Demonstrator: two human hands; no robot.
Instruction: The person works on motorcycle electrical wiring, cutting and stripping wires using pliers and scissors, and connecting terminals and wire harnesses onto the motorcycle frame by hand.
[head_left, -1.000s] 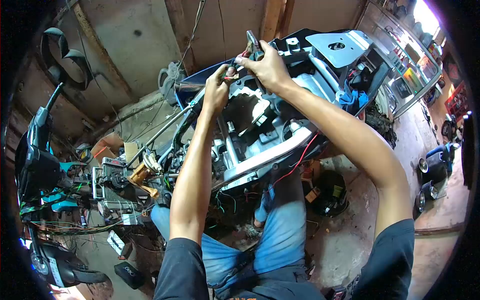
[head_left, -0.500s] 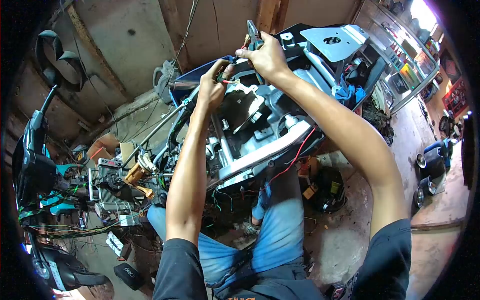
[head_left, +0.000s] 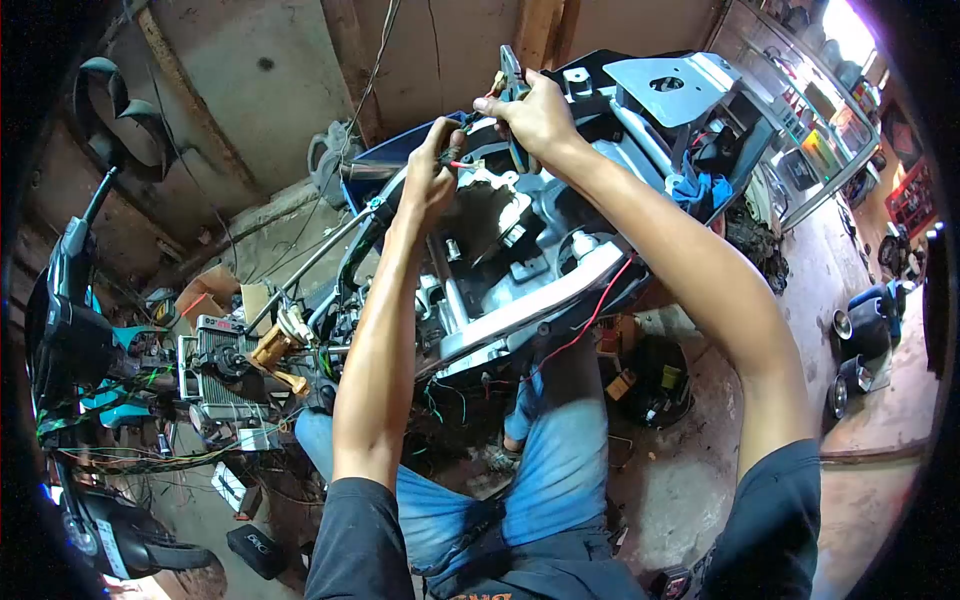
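My right hand (head_left: 538, 122) is closed round a pair of pliers (head_left: 512, 72), whose jaws point up past my fingers. To its left, my left hand (head_left: 432, 168) is pinched on a wire (head_left: 463, 165) with a red end showing. A small pale connector (head_left: 497, 84) on wires is beside the pliers' jaws. Both hands are over the far side of a partly stripped motorcycle frame (head_left: 540, 305). A loose red wire (head_left: 598, 312) hangs across the frame's near rail.
A radiator (head_left: 222, 365) and loose wiring lie left of the frame. A silver plate (head_left: 668, 90) sits on the frame's far right. Beyond it is a glass case (head_left: 820, 150). A black tub (head_left: 660, 385) with items is on the floor near my leg.
Compared with a second ago, both hands are slightly further left in view and a little further apart. The view has shifted slightly. The pliers stay in my right hand.
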